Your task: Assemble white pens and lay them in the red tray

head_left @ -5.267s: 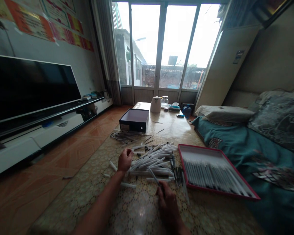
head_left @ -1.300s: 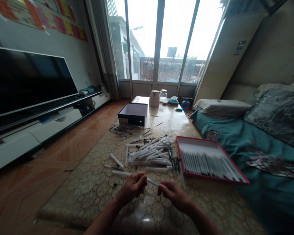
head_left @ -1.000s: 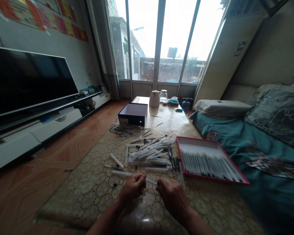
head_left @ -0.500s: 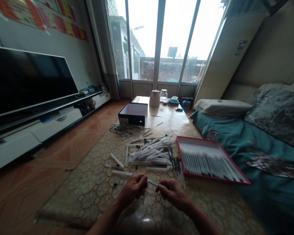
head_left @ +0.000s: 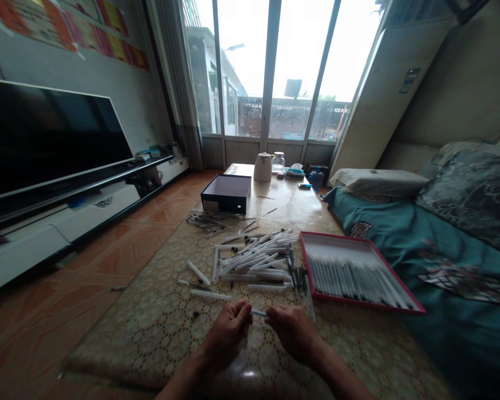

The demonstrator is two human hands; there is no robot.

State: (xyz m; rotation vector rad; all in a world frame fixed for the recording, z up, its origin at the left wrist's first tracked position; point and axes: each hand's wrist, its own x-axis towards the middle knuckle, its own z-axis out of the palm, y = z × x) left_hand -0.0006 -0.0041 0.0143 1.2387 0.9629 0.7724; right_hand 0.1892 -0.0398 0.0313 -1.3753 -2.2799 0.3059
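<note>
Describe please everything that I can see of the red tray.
The tray is shallow and rectangular, with a thin red rim, a pale inside and a cardboard look. It lies open side up on the table, right of the pen pile; whether it overhangs the edge is unclear. Pens lie in it side by side, filling mostly its nearer part. Neither the left hand nor the right hand touches it.

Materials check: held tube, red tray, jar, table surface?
Tube: probably plastic; pale and slim, too small to judge its finish.
Red tray: likely cardboard, fairly matte; thin straight walls, pale inside.
Jar: glass or clear plastic, smooth; it looks see-through.
Table surface: glossy, perhaps a plastic cover; bright glare over a repeating, printed-looking pattern.
</note>
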